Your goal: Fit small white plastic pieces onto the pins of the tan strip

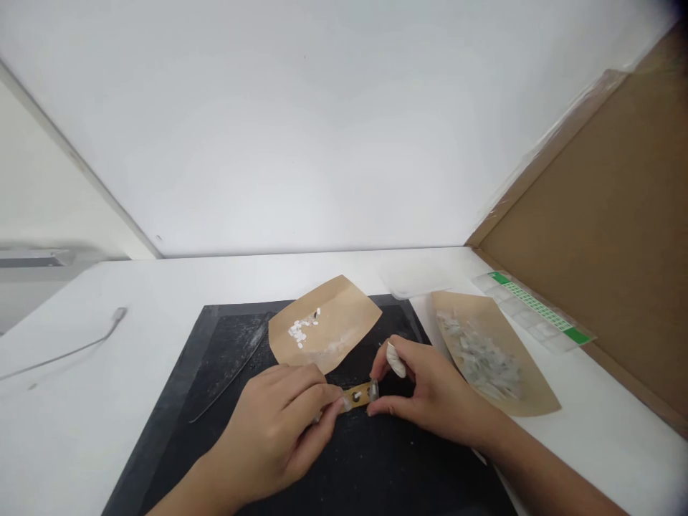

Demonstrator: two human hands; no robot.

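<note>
A small yellowish-brown strip with dark round spots and a white bit on it lies between my hands, over the black mat. My left hand pinches the strip's left end, where its fingertips hide most of what they hold. At the right end stands a small clear plastic piece. The thumb and index finger of my right hand close around this piece from both sides. A white wrinkled cover, like a finger cot, sits on one right finger.
Behind the hands, a brown paper sheet bears small white pieces. Another brown sheet at right holds a heap of clear plastic pieces. Farther right lies a clear compartment box with green labels. A grey cable lies left.
</note>
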